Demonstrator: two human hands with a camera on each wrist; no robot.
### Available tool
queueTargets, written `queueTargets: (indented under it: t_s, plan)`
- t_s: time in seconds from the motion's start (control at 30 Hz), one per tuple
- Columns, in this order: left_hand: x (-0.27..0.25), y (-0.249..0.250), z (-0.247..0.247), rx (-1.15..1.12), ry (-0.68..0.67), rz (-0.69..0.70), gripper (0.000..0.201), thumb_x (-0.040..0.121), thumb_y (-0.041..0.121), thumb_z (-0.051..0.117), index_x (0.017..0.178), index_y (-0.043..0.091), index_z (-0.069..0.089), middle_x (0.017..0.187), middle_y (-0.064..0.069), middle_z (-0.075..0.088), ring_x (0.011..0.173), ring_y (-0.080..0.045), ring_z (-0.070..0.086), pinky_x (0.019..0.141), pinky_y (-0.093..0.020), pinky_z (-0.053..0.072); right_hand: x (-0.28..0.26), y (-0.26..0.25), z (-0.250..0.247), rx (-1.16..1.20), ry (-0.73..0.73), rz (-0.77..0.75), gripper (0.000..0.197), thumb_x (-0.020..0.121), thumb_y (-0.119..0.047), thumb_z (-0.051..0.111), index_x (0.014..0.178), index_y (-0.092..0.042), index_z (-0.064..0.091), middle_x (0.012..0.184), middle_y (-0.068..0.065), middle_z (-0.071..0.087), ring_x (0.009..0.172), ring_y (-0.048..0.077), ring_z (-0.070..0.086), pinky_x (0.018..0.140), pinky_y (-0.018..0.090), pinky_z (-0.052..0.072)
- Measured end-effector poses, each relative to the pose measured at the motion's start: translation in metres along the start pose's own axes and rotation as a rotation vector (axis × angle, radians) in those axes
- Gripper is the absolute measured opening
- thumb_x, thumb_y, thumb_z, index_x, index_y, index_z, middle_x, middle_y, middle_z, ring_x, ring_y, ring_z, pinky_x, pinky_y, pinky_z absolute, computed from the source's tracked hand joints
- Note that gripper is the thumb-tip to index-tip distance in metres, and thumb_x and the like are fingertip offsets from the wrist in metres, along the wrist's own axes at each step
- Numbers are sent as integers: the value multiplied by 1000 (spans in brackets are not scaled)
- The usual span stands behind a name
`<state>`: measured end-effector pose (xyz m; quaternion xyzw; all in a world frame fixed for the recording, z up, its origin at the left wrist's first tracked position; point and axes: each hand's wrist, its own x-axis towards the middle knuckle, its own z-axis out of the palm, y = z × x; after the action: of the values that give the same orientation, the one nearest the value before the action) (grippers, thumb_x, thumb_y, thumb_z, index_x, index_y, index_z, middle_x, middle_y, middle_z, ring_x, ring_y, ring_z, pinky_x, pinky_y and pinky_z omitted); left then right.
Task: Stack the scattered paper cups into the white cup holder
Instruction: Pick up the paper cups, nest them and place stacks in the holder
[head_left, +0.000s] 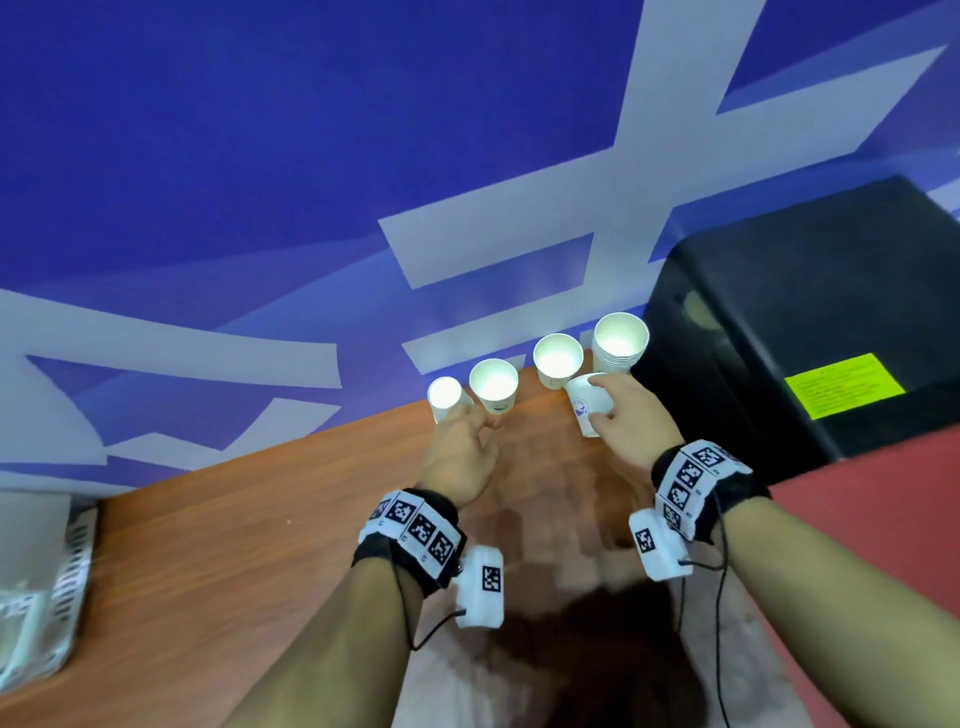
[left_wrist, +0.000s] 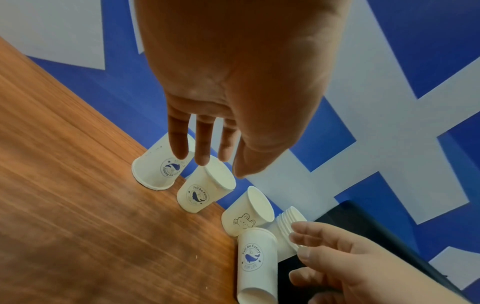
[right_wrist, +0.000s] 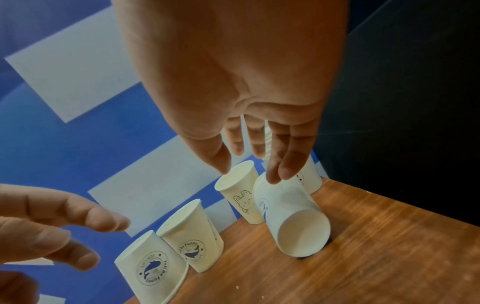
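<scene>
Along the table's back edge stand an upside-down whale-print paper cup (head_left: 444, 397) (left_wrist: 158, 166) (right_wrist: 153, 269), an upright whale cup (head_left: 493, 387) (left_wrist: 202, 191) and an upright bear cup (head_left: 557, 361) (right_wrist: 241, 197). A stack of several nested cups (head_left: 621, 345) (left_wrist: 287, 222) stands at the far right. My right hand (head_left: 602, 402) (right_wrist: 250, 171) grips a tilted whale cup (head_left: 584, 410) (left_wrist: 255, 257) (right_wrist: 288, 218) whose base edge rests on the table just in front of the stack. My left hand (head_left: 475, 418) (left_wrist: 210, 162) hovers with straight fingers over the two left cups, holding nothing.
A black box (head_left: 805, 338) with a yellow label (head_left: 841, 384) stands right beside the stack. A blue and white banner wall (head_left: 311, 182) rises directly behind the cups. A white perforated rack (head_left: 67, 571) lies at the table's (head_left: 234, 545) left edge.
</scene>
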<state>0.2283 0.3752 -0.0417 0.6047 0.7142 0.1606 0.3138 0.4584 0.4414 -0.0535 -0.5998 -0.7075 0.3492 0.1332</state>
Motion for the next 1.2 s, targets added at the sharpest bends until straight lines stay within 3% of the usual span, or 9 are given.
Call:
queueTargets:
  t_s: [0.23, 0.33, 0.47, 0.63, 0.7, 0.8, 0.9, 1.07, 1.2]
  plan:
    - [29, -8, 17, 74, -31, 6, 35, 85, 8, 58, 118, 15, 64, 146, -2, 38, 130, -23, 39, 105, -25, 29, 27, 16, 10, -60, -72, -41, 52, 84, -10, 58, 133, -23, 47, 143, -5, 40, 120, 24, 50, 94, 38, 46]
    - [32, -11, 21, 64, -25, 11, 35, 85, 9, 59, 119, 15, 64, 146, -2, 38, 130, -24, 39, 107, -31, 33, 36, 24, 16, -120, -132, -28, 63, 83, -10, 59, 140, -28, 38, 149, -11, 28, 119, 25, 51, 90, 42, 49]
    - [36, -13, 22, 31, -12, -5, 38, 86, 7, 57, 123, 14, 61, 142, 0, 40, 120, -24, 46, 106, -33, 37, 41, 39, 28, -193, -162, 57, 72, 84, -13, 61, 146, -30, 30, 147, -6, 24, 120, 27, 52, 93, 41, 50]
    - [48, -13, 29, 2, -16, 21, 44, 83, 5, 57, 126, 15, 58, 134, 2, 45, 110, -24, 52, 100, -34, 43, 41, 47, 28, -95, -54, 76, 43, 85, -15, 63, 126, -24, 54, 136, 3, 40, 112, 25, 54, 92, 34, 46]
    - [53, -10, 32, -10, -35, 15, 47, 84, 5, 56, 129, 15, 55, 135, 2, 45, 110, -25, 54, 101, -36, 44, 40, 47, 26, -68, -22, 61, 26, 86, -15, 62, 112, -15, 62, 118, 7, 54, 105, 26, 56, 89, 34, 44]
    - [57, -9, 35, -17, -55, 13, 48, 84, 6, 58, 132, 16, 53, 134, 2, 46, 109, -25, 55, 100, -36, 45, 34, 47, 24, -14, 2, 20, 5, 86, -17, 63, 90, -14, 64, 97, 5, 59, 91, 25, 57, 82, 36, 45]
    - [58, -6, 38, -3, -86, -18, 51, 86, 8, 58, 135, 14, 48, 133, -4, 48, 115, -24, 53, 102, -35, 42, 28, 48, 24, 8, -2, 4, 11, 88, -20, 62, 78, -17, 57, 87, 2, 59, 84, 21, 56, 74, 33, 43]
    - [47, -6, 38, -1, -67, -58, 49, 88, 8, 57, 135, 13, 47, 127, -11, 52, 114, -26, 53, 100, -33, 42, 18, 43, 25, 60, 24, 11, 13, 87, -23, 61, 76, -18, 57, 81, -1, 60, 79, 19, 57, 70, 35, 47]
    - [34, -8, 26, 21, -19, -48, 28, 88, 12, 60, 116, 10, 61, 114, -6, 52, 98, -21, 54, 83, -23, 39, 7, 28, 16, 97, 17, 5, 9, 89, -22, 61, 80, -20, 60, 85, -2, 63, 80, 16, 58, 71, 31, 47]
